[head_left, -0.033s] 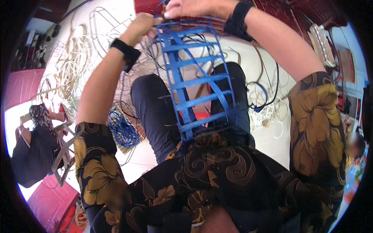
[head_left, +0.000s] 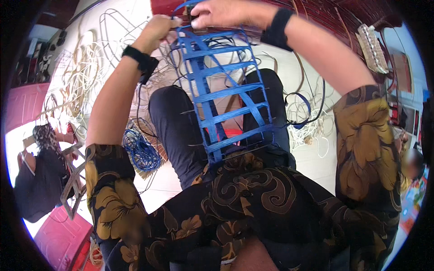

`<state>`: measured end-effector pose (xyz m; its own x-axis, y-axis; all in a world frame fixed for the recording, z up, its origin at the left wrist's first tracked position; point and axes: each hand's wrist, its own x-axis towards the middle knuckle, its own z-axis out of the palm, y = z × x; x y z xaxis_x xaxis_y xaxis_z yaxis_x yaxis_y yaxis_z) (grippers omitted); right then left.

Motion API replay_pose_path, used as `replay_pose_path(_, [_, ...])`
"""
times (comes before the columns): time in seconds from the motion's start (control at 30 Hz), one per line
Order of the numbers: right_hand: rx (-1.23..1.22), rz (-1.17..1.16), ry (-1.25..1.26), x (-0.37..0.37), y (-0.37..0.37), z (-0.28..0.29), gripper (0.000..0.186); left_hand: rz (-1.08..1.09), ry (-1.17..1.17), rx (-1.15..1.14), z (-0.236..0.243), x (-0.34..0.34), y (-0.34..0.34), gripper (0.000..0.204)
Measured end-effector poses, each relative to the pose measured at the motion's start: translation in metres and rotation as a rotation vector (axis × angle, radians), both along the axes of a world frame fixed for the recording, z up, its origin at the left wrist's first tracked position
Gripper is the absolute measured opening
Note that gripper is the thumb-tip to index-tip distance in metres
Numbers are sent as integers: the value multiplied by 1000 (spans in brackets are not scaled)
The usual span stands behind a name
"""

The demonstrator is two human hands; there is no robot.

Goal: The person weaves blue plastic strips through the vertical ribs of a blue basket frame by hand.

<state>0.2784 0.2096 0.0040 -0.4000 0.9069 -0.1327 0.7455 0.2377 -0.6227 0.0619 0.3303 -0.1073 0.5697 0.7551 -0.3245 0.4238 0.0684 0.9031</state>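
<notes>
A long frame with thin rods (head_left: 192, 101) stretches away from my lap between my knees, crossed by several flat blue strips (head_left: 224, 94). Further blue strips run lengthwise and slantwise through it. At the frame's far left corner, my left hand (head_left: 159, 30) is closed, its fingertips pinching a blue strip there. My right hand (head_left: 221, 14) is just right of it, above the far end, with fingers bent. A loose blue strip (head_left: 184, 5) arcs from the left fingertips up to the right fingers, which seem to grip it. The strip's far part leaves the picture.
A coil of blue cord (head_left: 142, 149) lies on the floor left of my knees. Pale loose strands (head_left: 86, 86) tangle at the far left, and more (head_left: 305, 117) lie at right. Another person (head_left: 43, 176) sits at left near pink panels. Dark red furniture (head_left: 312, 9) stands ahead.
Both hands and the frame's far end have shifted slightly, the left hand a little to the left. The loose strip between the hands now shows as a wider arc.
</notes>
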Motion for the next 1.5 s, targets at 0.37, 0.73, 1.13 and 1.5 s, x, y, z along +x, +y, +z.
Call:
replay_pose_path(0.37, [-120, -559, 326, 39, -274, 10, 48, 444, -276, -157, 24, 1, 11, 23])
replay_pose_path(0.73, [21, -520, -492, 95, -393, 76, 17, 454, -236, -253, 28, -15, 15, 24])
replay_pose_path(1.13, [641, -976, -791, 83, -439, 87, 25, 430, -401, -116, 54, 21, -12, 21])
replay_pose_path(1.5, [91, -1638, 434, 158, -465, -30, 14, 409, -1, 347, 36, 1, -29, 24])
